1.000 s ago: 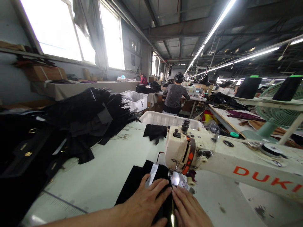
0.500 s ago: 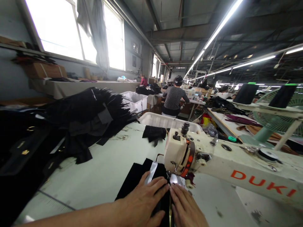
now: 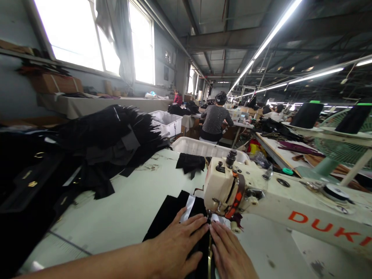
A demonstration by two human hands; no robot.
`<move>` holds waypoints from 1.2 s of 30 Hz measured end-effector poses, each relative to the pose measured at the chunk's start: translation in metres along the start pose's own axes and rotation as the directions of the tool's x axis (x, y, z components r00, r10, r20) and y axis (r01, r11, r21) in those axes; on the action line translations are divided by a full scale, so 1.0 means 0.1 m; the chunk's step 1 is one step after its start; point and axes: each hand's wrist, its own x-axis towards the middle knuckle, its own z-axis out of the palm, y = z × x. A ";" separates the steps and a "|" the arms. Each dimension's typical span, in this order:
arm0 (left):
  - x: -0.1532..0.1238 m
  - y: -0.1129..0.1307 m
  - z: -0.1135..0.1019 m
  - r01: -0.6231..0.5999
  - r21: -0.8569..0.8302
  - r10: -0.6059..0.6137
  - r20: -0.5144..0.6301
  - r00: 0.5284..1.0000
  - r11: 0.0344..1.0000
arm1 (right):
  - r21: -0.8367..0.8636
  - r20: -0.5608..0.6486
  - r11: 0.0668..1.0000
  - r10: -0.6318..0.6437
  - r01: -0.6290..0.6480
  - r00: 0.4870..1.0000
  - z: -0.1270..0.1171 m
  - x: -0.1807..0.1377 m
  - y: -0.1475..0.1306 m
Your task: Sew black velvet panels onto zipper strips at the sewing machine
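Note:
Black fabric (image 3: 164, 213) lies on the pale table under the head of a sewing machine (image 3: 222, 190). A shiny white strip (image 3: 189, 207) lies across its far part, and a narrow gold line like zipper teeth (image 3: 209, 254) runs between my hands. My left hand (image 3: 177, 242) rests flat on the fabric, fingers stretched out, thumb apart. Beside the gold line my right hand (image 3: 229, 248) also lies flat, its fingers straight and close together. Both sets of fingertips are just in front of the needle area, whose details are partly hidden.
A large heap of black garment pieces (image 3: 95, 139) covers the left side. Beyond the machine stand a small black cloth piece (image 3: 190, 162) and a white bin (image 3: 209, 146). Thread cones (image 3: 307, 115) and a green fan (image 3: 345, 135) are at right. A co-worker (image 3: 217, 118) sits ahead.
The black fabric with the white strip has slid slightly away from me beneath the machine head. Both hands stay flat beside the gold line. The view has shifted a little.

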 end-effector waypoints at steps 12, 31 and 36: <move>0.00 -0.04 0.00 -0.068 -0.032 0.065 -0.078 0.995 0.997 | 0.106 -0.061 0.991 0.090 -0.084 0.994 -0.25 0.18 0.02; -0.25 0.12 0.08 -0.079 0.111 0.082 -0.031 0.996 0.991 | 0.240 0.074 0.937 0.242 -0.252 0.968 -0.43 -0.04 -0.08; -0.67 0.26 0.56 -0.198 0.335 0.261 -0.155 0.953 0.921 | 0.312 -0.002 0.938 0.157 -0.149 0.988 -0.66 -0.42 -0.55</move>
